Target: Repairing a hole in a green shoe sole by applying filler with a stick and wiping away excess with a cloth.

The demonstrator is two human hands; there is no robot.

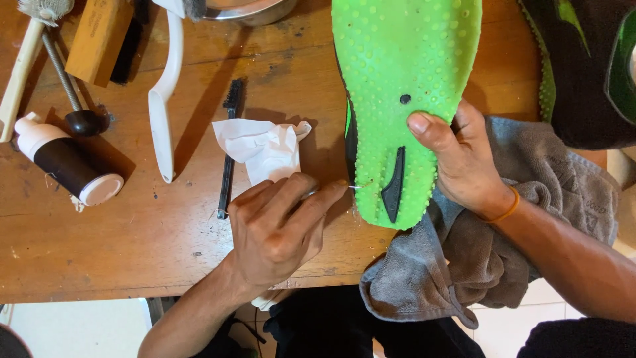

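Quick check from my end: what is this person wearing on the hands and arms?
Both forearms are bare, with no sleeves and no gloves in view. The right hand has a thin orange band around its wrist. The left hand shows no ring, watch or band.

Bright green, bumpy-dotted shoe sole [404,79] with black marks, grey towel [464,265], white crumpled paper [265,149], brown wooden table [132,245], black bottle [66,162] with white cap, orange wristband [507,209].

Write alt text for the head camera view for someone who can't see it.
The right hand steadies a green shoe, sole up, on a wooden table while the left hand works a thin pointed tool at its edge. A grey towel, crumpled tissue and brushes lie nearby.
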